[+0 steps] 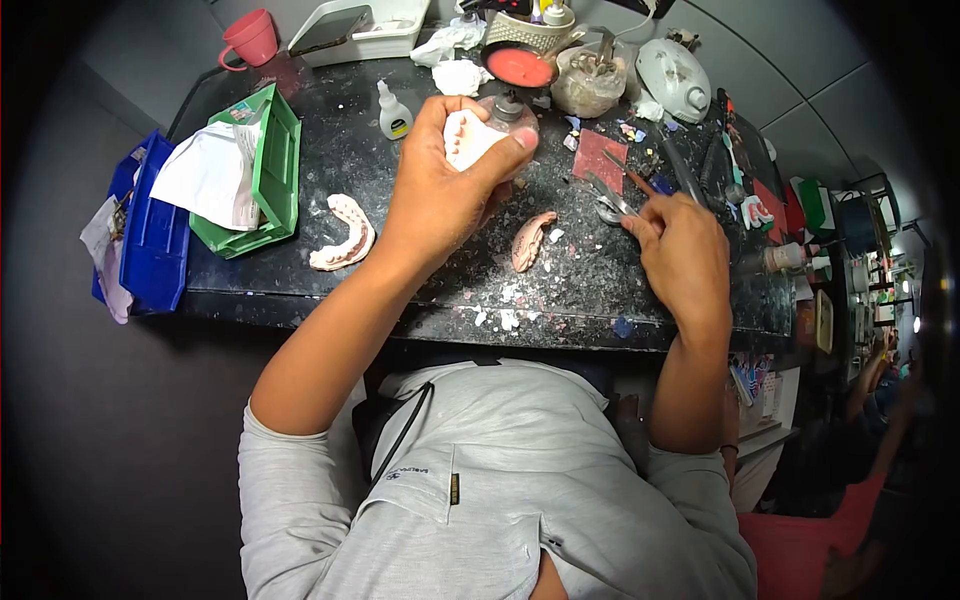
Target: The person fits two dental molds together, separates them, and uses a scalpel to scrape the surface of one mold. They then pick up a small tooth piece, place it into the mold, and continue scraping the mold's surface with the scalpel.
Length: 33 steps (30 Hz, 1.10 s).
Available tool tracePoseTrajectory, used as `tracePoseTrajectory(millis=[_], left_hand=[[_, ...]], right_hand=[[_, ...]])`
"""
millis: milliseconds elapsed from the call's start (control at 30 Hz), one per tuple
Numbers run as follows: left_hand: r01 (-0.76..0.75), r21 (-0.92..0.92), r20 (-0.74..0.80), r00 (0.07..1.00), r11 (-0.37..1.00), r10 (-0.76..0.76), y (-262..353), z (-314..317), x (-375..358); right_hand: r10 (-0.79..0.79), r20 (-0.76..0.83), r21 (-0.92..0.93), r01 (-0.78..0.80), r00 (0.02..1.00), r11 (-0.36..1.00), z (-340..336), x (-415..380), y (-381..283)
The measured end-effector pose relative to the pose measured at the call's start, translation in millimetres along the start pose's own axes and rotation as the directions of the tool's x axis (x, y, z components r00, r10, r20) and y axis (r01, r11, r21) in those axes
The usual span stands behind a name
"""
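My left hand (440, 200) is closed round a white dental cast (470, 138), its row of teeth facing left, held above the dark worktop beside a glass burner (508, 112). On the right, my right hand (685, 245) grips a metal tool (610, 196) with its fingertips, near a pink wax sheet (598, 158). A horseshoe-shaped cast (350, 235) lies on the worktop left of my left forearm. Between my hands lies a smaller brownish cast piece (530, 242). A thin brown-handled tool (630, 174) points toward the wax sheet, just above my right fingers.
Green (285, 185) and blue (155, 240) bins with papers stand left. At the back are a pink mug (252, 38), white tray (385, 42), small bottle (394, 112), red-filled dish (520, 67) and bagged container (588, 82). Scraps litter the worktop (430, 318). Another person's arm (880, 450) shows far right.
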<state>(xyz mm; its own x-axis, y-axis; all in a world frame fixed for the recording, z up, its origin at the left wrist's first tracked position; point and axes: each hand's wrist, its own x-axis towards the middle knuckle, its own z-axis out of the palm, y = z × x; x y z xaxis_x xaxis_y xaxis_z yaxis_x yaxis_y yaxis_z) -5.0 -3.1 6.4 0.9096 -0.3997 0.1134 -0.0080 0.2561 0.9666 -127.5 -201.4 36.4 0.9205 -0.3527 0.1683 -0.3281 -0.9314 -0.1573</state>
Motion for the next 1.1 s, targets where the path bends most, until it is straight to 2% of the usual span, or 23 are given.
tracePoseTrajectory(millis=[33, 67, 133, 167, 233, 267, 333, 367, 400, 467, 500, 533, 567, 600, 667, 700, 733, 767, 800, 833, 1067, 1100], left_hand=[[-0.002, 0.002, 0.003, 1.000, 1.000, 0.002, 1, 0, 0], [0.019, -0.012, 0.020, 1.000, 1.000, -0.019, 1, -1, 1], [0.035, -0.022, 0.044, 0.998, 0.999, -0.034, 2, -2, 2], [0.080, -0.068, 0.068, 0.995, 0.994, -0.075, 3, -4, 3], [0.141, -0.113, 0.091, 0.987, 0.983, -0.131, 2, -6, 3], [0.136, -0.111, 0.093, 0.988, 0.984, -0.126, 1, -6, 3], [0.132, -0.131, 0.060, 0.990, 0.983, -0.125, 1, -7, 5], [0.124, -0.132, 0.056, 0.991, 0.983, -0.118, 1, -10, 5], [0.133, -0.160, 0.107, 0.987, 0.978, -0.117, 1, -13, 5], [0.144, -0.187, 0.158, 0.981, 0.972, -0.115, 2, -18, 5], [0.146, -0.250, 0.212, 0.973, 0.957, -0.093, 2, -18, 5], [0.152, -0.312, 0.264, 0.962, 0.938, -0.068, 2, -19, 5], [0.152, -0.314, 0.265, 0.962, 0.937, -0.067, 1, -19, 6], [0.138, -0.325, 0.284, 0.958, 0.936, -0.043, -1, -19, 6], [0.123, -0.334, 0.303, 0.953, 0.935, -0.017, -1, -19, 6], [0.124, -0.326, 0.310, 0.951, 0.937, -0.018, 0, -17, 5], [0.124, -0.318, 0.317, 0.948, 0.940, -0.018, 1, -16, 5], [0.120, -0.317, 0.317, 0.948, 0.941, -0.014, 2, -16, 5], [0.109, -0.324, 0.323, 0.947, 0.940, 0.001, 3, -15, 5], [0.103, -0.331, 0.329, 0.944, 0.938, 0.013, 3, -14, 5], [0.074, -0.357, 0.367, 0.928, 0.931, 0.067, 1, -14, 6], [0.016, -0.281, 0.349, 0.933, 0.960, 0.086, 3, -11, 3]], right_hand=[[-0.066, -0.162, -0.043, 0.060, 0.985, 0.997, 2, -2, -3], [-0.062, -0.166, -0.041, 0.056, 0.984, 0.998, 2, -3, -10], [-0.208, -0.102, 0.209, 0.225, 0.973, 0.952, 2, -5, -28], [-0.204, -0.109, 0.211, 0.223, 0.973, 0.952, 5, -7, -37], [-0.428, -0.001, 0.287, 0.410, 0.904, 0.866, 15, -14, -50], [-0.428, -0.008, 0.286, 0.412, 0.904, 0.865, 19, -14, -51], [-0.413, 0.101, 0.235, 0.382, 0.905, 0.894, 25, -10, -52], [-0.411, 0.079, 0.269, 0.378, 0.908, 0.886, 25, -9, -49], [-0.418, 0.076, 0.267, 0.385, 0.905, 0.884, 23, -7, -47], [-0.374, 0.011, 0.438, 0.332, 0.927, 0.835, 18, -5, -42], [-0.331, 0.062, 0.488, 0.260, 0.942, 0.833, 6, -4, -41], [-0.331, 0.063, 0.486, 0.261, 0.942, 0.834, 7, -1, -36], [-0.299, 0.053, 0.713, 0.173, 0.953, 0.679, 10, 3, -28], [-0.265, 0.053, 0.882, 0.079, 0.963, 0.464, 10, 8, -21], [-0.271, 0.085, 0.991, -0.055, 0.959, 0.118, -1, 18, -6], [-0.302, 0.109, 0.990, -0.130, 0.947, -0.050, 0, 25, 3], [-0.303, 0.106, 0.991, -0.126, 0.947, -0.050, 1, 28, 8], [-0.363, 0.124, 0.910, -0.252, 0.923, -0.330, 1, 31, 12], [-0.429, 0.121, 0.735, -0.372, 0.895, -0.567, 0, 34, 13], [-0.422, 0.125, 0.687, -0.386, 0.898, -0.616, 5, 35, 13], [-0.415, 0.094, 0.702, -0.356, 0.905, -0.616, 15, 31, 13], [-0.366, 0.039, 0.790, -0.253, 0.930, -0.559, 18, 29, 10]])
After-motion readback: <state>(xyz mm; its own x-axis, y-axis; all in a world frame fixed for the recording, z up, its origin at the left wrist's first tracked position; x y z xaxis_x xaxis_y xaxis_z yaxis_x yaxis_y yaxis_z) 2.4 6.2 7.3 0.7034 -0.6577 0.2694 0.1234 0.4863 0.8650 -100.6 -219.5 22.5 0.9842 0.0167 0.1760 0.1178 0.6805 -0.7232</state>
